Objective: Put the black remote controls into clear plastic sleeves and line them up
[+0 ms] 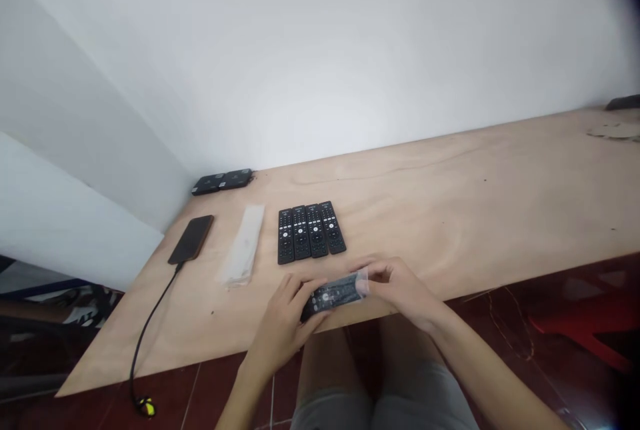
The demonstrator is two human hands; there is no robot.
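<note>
A black remote control (327, 297) lies sideways between my two hands, just above the table's front edge. A clear plastic sleeve (361, 283) covers its right part. My left hand (290, 310) is closed on the bare left end of the remote. With thumb and fingers, my right hand (395, 287) pinches the sleeve's right end. Beyond my hands, several black remotes (316, 230) lie side by side, their white centre buttons facing up. Left of that row rests a flat stack of clear plastic sleeves (245, 247).
The wooden table (425, 217) meets a white wall (325, 50). A phone (192, 239) with a black cable (145, 330) lies at the left. Two black boxes (223, 181) sit in the back corner. A red plastic stool (585, 327) stands on the floor at right.
</note>
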